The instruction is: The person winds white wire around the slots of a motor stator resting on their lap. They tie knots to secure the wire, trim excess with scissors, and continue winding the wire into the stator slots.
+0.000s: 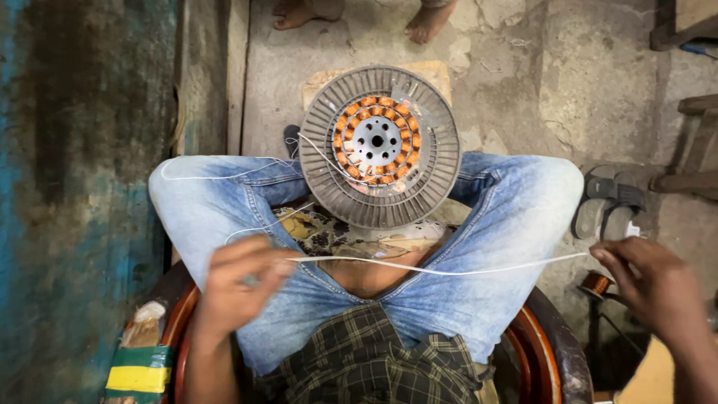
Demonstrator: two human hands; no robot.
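A round grey finned stator (381, 146) with a ring of copper windings (376, 141) rests between my knees on my jeans. A white string (441, 268) runs taut across my lap. My left hand (238, 288) pinches its left end near my thigh, and my right hand (651, 280) pinches its right end beyond my right knee. More white string (217, 176) loops from the stator over my left leg.
Another person's bare feet (359, 16) stand at the top on the concrete floor. Grey sandals (612, 202) lie to the right, with a copper wire spool (596, 283) below them. A blue-stained wall (75, 187) fills the left. I sit on a reddish round seat (532, 340).
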